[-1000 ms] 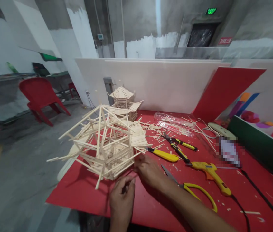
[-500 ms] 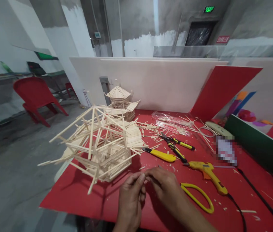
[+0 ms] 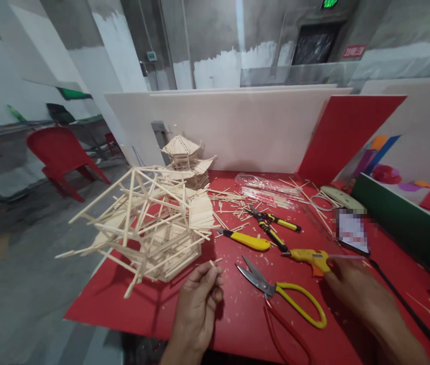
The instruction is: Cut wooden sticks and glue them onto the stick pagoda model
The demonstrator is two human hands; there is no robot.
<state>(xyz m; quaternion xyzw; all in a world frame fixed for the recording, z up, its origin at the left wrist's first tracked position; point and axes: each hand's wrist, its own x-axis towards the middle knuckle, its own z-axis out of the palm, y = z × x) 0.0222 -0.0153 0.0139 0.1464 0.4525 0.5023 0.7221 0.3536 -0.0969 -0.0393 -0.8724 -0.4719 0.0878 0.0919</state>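
My left hand, near the front of the red table, pinches a short wooden stick between thumb and fingertips. My right hand is closed over the handle of a yellow glue gun, which lies on its side with its nozzle to the left. Between my hands lies a pair of scissors with one yellow and one red handle, blades apart. Left of my left hand stands an unfinished stick pavilion model with open roof ribs. Behind it is a smaller stick pagoda with a covered roof.
A yellow utility knife and yellow-black pliers lie beyond the scissors. Loose sticks and a plastic bag of sticks are farther back. A phone lies at right beside a green board. White panels stand behind.
My right hand has left my left hand and moved right onto the glue gun handle. The scissors now show fully. My left hand still pinches the stick, its end now visible.
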